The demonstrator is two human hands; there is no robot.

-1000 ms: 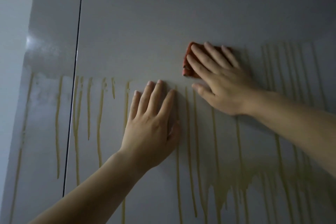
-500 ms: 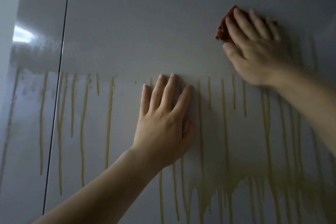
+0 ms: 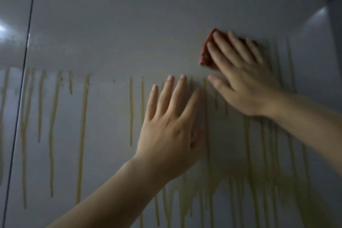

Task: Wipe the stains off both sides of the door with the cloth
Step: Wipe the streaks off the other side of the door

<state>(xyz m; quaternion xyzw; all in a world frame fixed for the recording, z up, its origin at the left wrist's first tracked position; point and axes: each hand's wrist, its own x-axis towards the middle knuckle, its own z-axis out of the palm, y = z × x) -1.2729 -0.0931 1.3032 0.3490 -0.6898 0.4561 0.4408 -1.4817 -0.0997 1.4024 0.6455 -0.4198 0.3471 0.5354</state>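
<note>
Left hand (image 3: 170,126) first: fingers straight, palm flat on the door (image 3: 148,15), bracing, holding nothing. Just up and right of it, the right hand (image 3: 240,79) pins the red cloth (image 3: 206,55) to the door with straight, spread fingers — pressing, not clutching. Yellow stains (image 3: 84,135) run in vertical streaks either side of the left hand and below it, so the dirt lies mostly under the cloth — a downward pull along them looks right. Far left of the left hand runs the dark seam (image 3: 24,79).
</note>
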